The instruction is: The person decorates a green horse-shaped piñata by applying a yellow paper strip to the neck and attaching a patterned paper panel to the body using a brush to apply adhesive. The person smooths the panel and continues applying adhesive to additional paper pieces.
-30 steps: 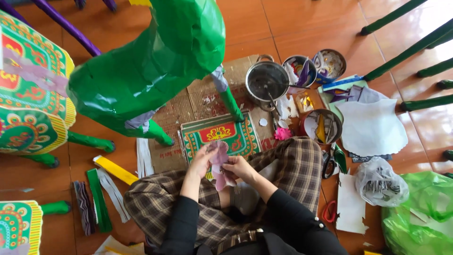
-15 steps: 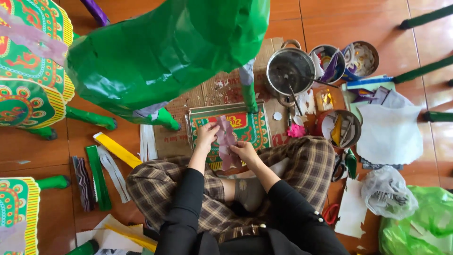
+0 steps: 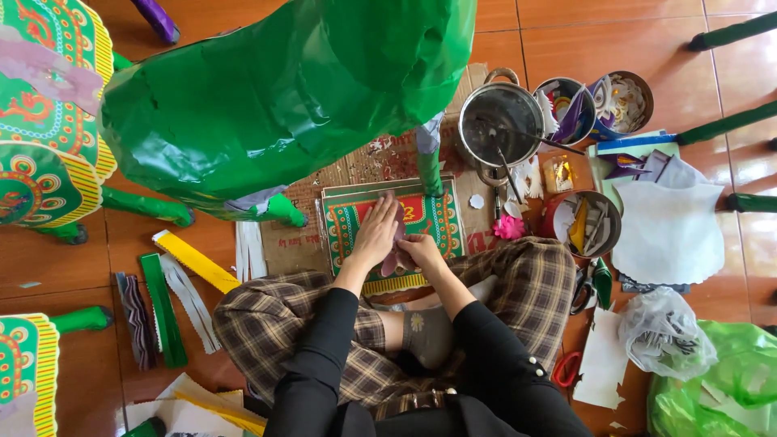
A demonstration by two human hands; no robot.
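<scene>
Head view, looking straight down. The person sits cross-legged on the tiled floor, plaid trousers, black sleeves. Both hands are out front on a stack of patterned sheets, green and red with yellow trim, lying on cardboard just beyond the knees.

Left hand lies flat on the stack, palm down, fingers straight and close together, pointing away from the body. Right hand sits just beside it, fingers curled in, pinching a small pinkish-purple paper piece against the sheet. That piece lies between the two hands, touching both, near the stack's near edge.

Above the hands looms a big green paper figure; one of its thin legs comes down on the far edge of the stack.

To the right, a metal pot with a stick leaning in it, then two round tins stuffed with paper scraps, and a third tin nearer the knee. A pink paper flower lies by the stack's right edge. White paper and a clear plastic bag sit further right, a green bag at the corner.

To the left, a yellow strip, a green strip and white fringed strips lie on the floor, well apart from the hands.
</scene>
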